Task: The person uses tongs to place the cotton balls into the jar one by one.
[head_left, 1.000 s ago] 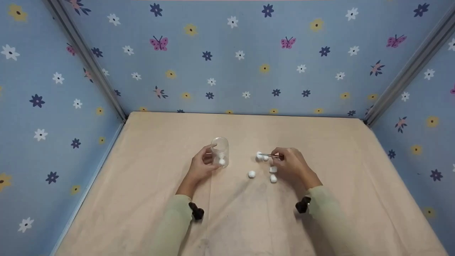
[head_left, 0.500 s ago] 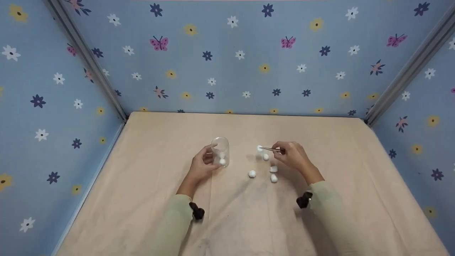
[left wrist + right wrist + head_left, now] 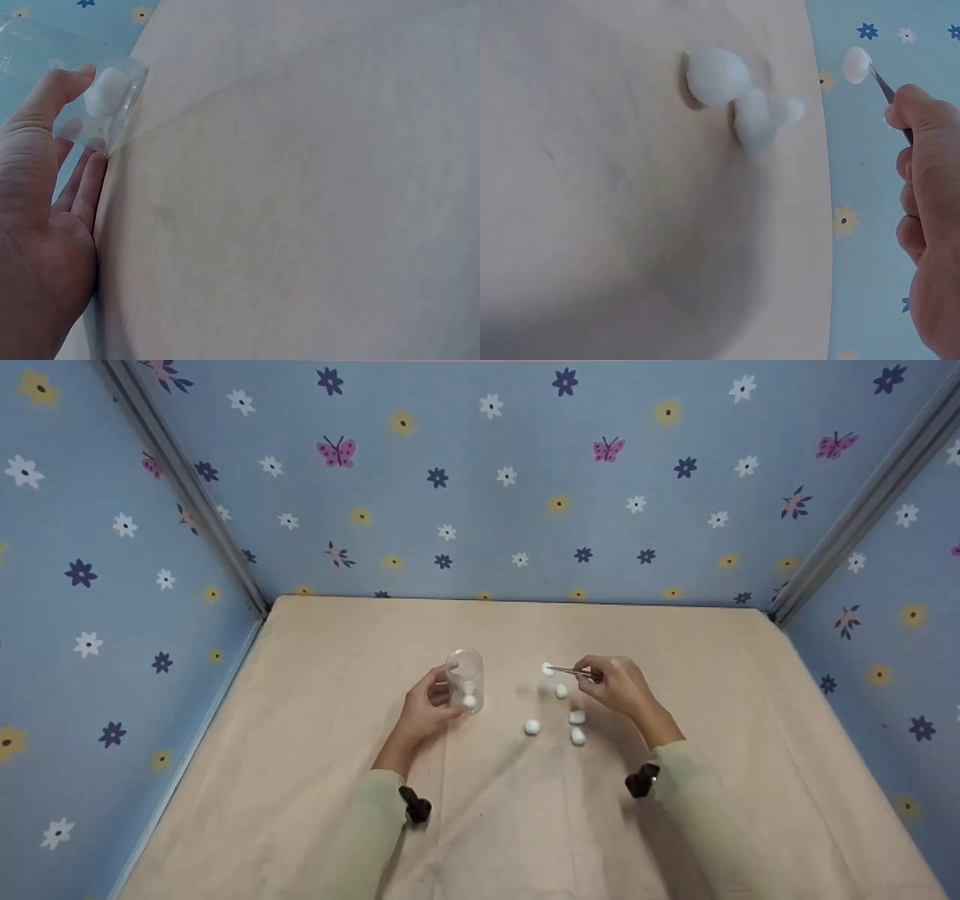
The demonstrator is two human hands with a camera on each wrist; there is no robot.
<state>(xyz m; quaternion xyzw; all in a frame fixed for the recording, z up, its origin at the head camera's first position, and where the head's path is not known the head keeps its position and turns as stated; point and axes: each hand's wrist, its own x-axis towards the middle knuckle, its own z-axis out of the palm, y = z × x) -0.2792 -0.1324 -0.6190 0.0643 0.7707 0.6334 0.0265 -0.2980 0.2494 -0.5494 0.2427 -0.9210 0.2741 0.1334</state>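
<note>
My left hand grips a clear plastic cup from its left side, thumb and fingers round the lower part. White cotton balls lie at the bottom of the cup. In my right hand is a pair of metal tweezers, pinched between thumb and fingers and pointing left. Their tips hold one cotton ball, raised above the table in the right wrist view. Below it on the table are several loose cotton balls, between the cup and the right hand and nearer the front.
A beige cloth covers the table. Blue flowered panels stand behind it and on both sides, with grey posts at the corners. A black wrist camera sits at the left sleeve, another at the right.
My right hand has moved up and away from the front with the tweezers, lifting the cotton ball off from beside another one. The left hand and cup have stayed in place.
</note>
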